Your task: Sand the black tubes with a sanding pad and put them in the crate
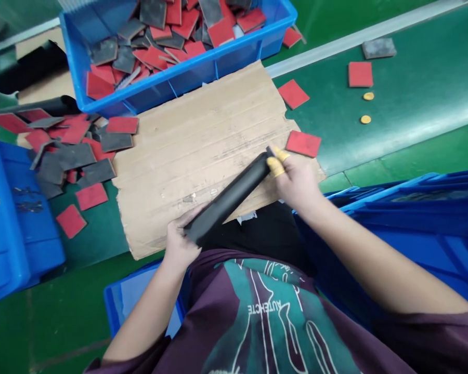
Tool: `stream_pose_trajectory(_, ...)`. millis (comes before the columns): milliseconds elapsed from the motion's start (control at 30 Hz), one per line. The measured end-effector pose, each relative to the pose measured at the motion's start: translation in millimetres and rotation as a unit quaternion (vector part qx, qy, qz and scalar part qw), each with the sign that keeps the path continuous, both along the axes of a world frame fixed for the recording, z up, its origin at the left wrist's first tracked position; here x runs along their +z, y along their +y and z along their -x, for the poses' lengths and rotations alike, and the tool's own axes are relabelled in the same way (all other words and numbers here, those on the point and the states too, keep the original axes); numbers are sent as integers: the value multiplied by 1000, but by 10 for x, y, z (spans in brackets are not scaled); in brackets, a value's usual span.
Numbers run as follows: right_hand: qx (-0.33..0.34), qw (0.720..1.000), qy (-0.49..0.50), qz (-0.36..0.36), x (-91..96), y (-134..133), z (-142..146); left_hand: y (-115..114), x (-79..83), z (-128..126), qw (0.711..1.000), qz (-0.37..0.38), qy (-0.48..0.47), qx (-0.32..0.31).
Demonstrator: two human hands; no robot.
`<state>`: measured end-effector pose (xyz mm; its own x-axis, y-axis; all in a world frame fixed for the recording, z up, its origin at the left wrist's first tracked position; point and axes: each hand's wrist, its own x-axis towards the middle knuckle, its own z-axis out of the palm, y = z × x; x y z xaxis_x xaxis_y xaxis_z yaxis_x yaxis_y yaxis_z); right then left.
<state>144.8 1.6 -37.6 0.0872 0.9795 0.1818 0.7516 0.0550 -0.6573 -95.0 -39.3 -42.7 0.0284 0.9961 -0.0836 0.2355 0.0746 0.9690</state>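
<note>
A long black piece with a smooth, rounded surface (232, 196) is held slantwise above the front of a cardboard sheet (191, 140). My left hand (180, 238) is wrapped round its lower left end. At the upper right end, my right hand (294, 174) pinches the tip, with yellow finger covers on the thumb and a finger. A small dark bit shows at those fingertips; whether it belongs to the black piece I cannot tell. Just beyond my right hand lies a red square tile (303, 144).
A blue bin (171, 85) of red and grey tiles stands at the back. More tiles (76, 156) are heaped at left, near black curved pieces (29, 67). Yellow finger covers (365, 119) lie on the green surface (421, 98). Blue crates flank me left (19, 223) and right (421, 244).
</note>
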Motion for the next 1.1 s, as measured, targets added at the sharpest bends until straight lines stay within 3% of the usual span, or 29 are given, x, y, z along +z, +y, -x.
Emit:
stream_pose_trajectory(167, 170, 978, -98, 72, 136, -241, 221, 5, 13, -16, 999, -29, -10, -11)
stream_pose_trajectory(233, 140, 982, -94, 85, 117, -120, 94, -9, 4, -25, 999, -44, -20, -19)
stream_pose_trajectory(300, 47, 994, -62, 76, 78, 59, -78, -15, -9, -26, 998, -62, -22, -24)
stream_pose_trajectory(367, 6, 996, -50, 70, 75, 123, -124, -11, -24, -16, 995, -95, -9, -33)
stream_pose_trajectory(567, 192, 967, -131, 109, 241, -267, 254, -27, -57, 96, 958, -236, 115, -119)
stream_pose_trajectory(767, 20, 988, -131, 85, 192, -12, -18, 20, -5, 143, 896, -340, 231, -167)
stream_pose_trajectory(933, 146, 968, -180, 98, 200, -324, 229, 98, 30, 119, 863, -381, 278, -179)
stream_pose_trajectory(1000, 118, 965, -197, 123, 193, -262, 155, 111, 50, 116, 862, -380, 283, -180)
stream_pose_trajectory(1100, 13, 976, -186, 109, 166, -25, -97, 134, 109, 119, 851, -383, 305, -188)
